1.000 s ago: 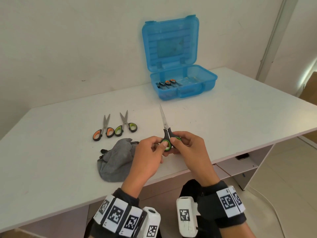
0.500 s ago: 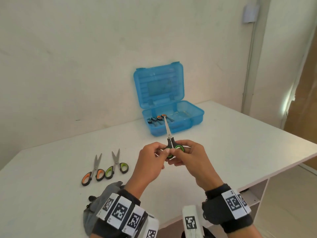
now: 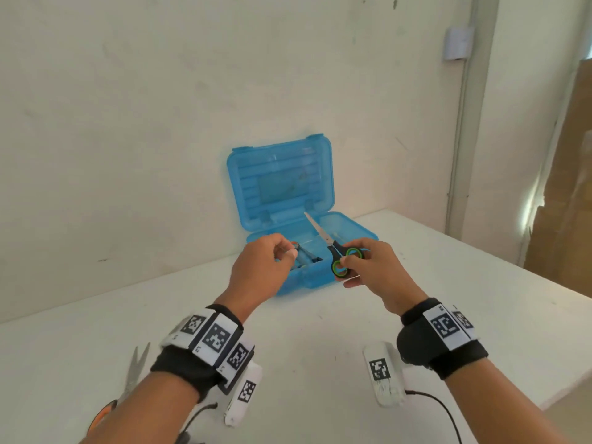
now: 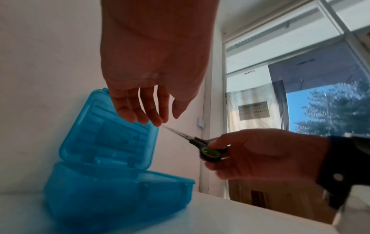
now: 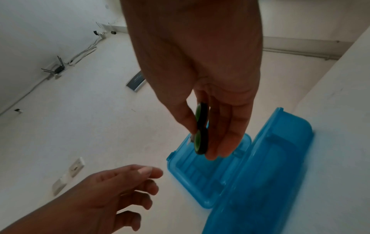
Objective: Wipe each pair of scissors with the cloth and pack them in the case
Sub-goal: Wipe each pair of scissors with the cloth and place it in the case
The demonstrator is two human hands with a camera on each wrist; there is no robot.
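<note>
My right hand (image 3: 362, 267) pinches the black-and-green handles of a pair of scissors (image 3: 336, 251), blades closed and pointing up and away over the open blue case (image 3: 301, 277). In the right wrist view thumb and fingers clamp the green-ringed scissors (image 5: 201, 128) edge-on above the case (image 5: 260, 166). My left hand (image 3: 266, 261) hovers empty over the case's left front, fingers loosely curled; the left wrist view shows the left hand (image 4: 144, 101) with fingers hanging, near the scissors (image 4: 200, 147). Scissors with orange handles (image 3: 296, 246) lie inside the case, mostly hidden.
Another pair of scissors (image 3: 128, 389) with orange handles lies on the white table (image 3: 320, 347) at the lower left, partly behind my left forearm. The case lid stands upright against the wall. The table's right edge (image 3: 512, 370) is near my right forearm.
Both hands carried the green-handled scissors forward to the case. My left hand let go of them and now only the right hand holds them. The cloth has dropped out of view.
</note>
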